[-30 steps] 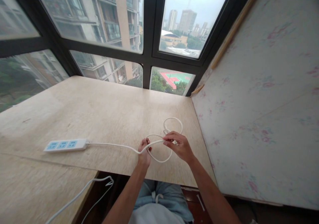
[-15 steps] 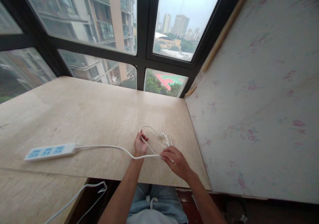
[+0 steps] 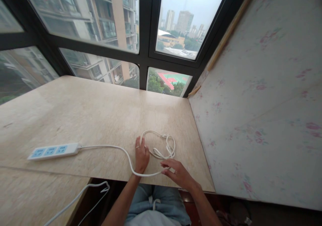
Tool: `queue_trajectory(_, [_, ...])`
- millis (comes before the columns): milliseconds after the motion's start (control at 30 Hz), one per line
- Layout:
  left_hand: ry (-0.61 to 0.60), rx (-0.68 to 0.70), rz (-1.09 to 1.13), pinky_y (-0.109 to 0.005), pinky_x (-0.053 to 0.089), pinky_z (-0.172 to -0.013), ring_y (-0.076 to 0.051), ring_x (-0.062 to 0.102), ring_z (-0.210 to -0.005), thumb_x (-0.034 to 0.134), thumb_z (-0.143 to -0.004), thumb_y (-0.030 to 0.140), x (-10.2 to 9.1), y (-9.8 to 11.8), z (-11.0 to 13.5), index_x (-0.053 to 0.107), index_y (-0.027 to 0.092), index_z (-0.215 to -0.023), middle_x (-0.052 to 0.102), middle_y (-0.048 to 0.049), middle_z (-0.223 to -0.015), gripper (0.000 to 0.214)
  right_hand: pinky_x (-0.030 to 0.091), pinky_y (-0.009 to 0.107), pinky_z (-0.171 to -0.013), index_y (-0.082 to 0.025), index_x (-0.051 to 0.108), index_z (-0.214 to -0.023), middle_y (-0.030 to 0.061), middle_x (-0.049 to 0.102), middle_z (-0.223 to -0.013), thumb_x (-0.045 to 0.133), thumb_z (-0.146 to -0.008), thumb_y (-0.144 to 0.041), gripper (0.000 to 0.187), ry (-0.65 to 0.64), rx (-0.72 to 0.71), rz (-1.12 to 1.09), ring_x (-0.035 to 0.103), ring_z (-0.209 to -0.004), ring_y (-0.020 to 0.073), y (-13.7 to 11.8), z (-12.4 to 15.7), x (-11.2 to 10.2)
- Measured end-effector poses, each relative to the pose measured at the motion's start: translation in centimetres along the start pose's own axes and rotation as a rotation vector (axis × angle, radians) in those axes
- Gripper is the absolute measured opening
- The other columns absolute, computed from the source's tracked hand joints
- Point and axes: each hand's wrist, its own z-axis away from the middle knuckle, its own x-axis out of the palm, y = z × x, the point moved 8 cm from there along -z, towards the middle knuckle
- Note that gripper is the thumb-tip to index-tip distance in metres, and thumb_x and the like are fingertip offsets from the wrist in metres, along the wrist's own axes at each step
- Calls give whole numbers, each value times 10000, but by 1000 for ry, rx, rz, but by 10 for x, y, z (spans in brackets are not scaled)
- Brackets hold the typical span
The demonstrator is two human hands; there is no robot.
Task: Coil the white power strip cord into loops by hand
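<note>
A white power strip (image 3: 54, 151) with light-blue socket faces lies on the left of the stone-like ledge. Its white power cord (image 3: 114, 147) runs right, dips across my left wrist and reaches my right hand (image 3: 177, 174). Thumb and fingers of that hand are pinched around the cord near the ledge's front edge. My left hand (image 3: 142, 155), back upward and with a ring on one finger, grips the left side of a cord loop; its fingertips partly hide the cord there. Loose coils (image 3: 171, 148) rest between and beyond the hands, and the plug end (image 3: 164, 136) appears small at their top.
Dark-framed windows (image 3: 144, 61) stand along the back of the ledge (image 3: 95, 118). A flower-patterned wall panel (image 3: 251, 118) borders the right side. Another white cable (image 3: 75, 199) hangs over a dark opening at the lower left.
My left hand has turned from palm up to back up. My right hand has drawn the cord slightly toward me, and the coils have spread out on the ledge.
</note>
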Motion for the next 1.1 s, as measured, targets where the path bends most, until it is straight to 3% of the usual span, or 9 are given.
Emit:
queue_trajectory(133, [-171,257,-134,-517,297,-1128,-268,167,-1452,366,-895,86,-5,12,46,464,161,-1370,345,-149,-1507,491,497,418,-933,-222,508,-1325,97,689,-1110,631,-863,-337,492,95,123,-154,664,-996,218,17,-2,-3])
queue_trajectory(267, [-422,355,-62,-472,355,-1103,-256,251,-1428,358,-891,63,-17,33,95,503,196,-1351,413,-115,-1480,500,555,403,-824,-257,359,-1405,103,649,-1158,648,-837,-367,647,216,197,-474,692,-920,209,26,-8,-3])
queue_trajectory(333, [-591,323,13,-405,416,-1062,-243,431,-1333,427,-894,118,-26,45,113,563,229,-1300,509,-99,-1409,442,577,356,-682,-253,361,-1380,96,652,-1105,652,-820,-398,648,324,237,-600,704,-808,199,34,-9,-8])
queue_trajectory(433, [-781,212,194,-290,517,-897,-175,673,-964,490,-917,215,-45,67,127,667,268,-1156,727,-49,-1045,302,534,278,-528,-214,443,-1265,62,661,-959,672,-773,-405,576,547,295,-616,680,-696,179,51,-6,-24])
queue_trajectory(567, [-675,105,348,-288,521,-837,-159,679,-828,533,-918,283,-61,91,105,684,248,-1093,736,-29,-846,234,436,219,-440,-186,559,-1084,29,645,-838,712,-664,-380,487,712,401,-488,622,-632,156,78,3,-38])
queue_trajectory(667, [-575,62,345,-257,536,-726,-160,658,-856,477,-934,288,-53,101,85,655,223,-1119,702,-64,-939,265,400,222,-435,-166,629,-987,36,658,-793,722,-634,-405,436,654,494,-430,596,-601,155,91,5,-35])
queue_trajectory(767, [-559,85,180,-271,532,-713,-170,644,-884,427,-937,268,-38,110,76,602,208,-1186,667,-95,-1044,310,383,216,-439,-147,668,-927,29,654,-711,700,-679,-448,391,576,511,-501,569,-561,138,93,6,-29])
queue_trajectory(967, [-815,56,-379,-380,510,-773,-258,656,-903,553,-871,323,-8,107,87,550,165,-1248,664,-131,-1073,409,458,222,-456,-160,675,-966,27,699,-777,765,-646,-387,402,441,636,-716,627,-550,133,98,13,-10])
queue_trajectory(1100, [-924,59,-505,-375,487,-755,-291,660,-928,556,-848,258,2,95,95,631,175,-1092,700,-124,-970,268,524,276,-503,-178,661,-993,47,737,-833,755,-696,-412,391,371,658,-805,691,-604,182,100,11,6])
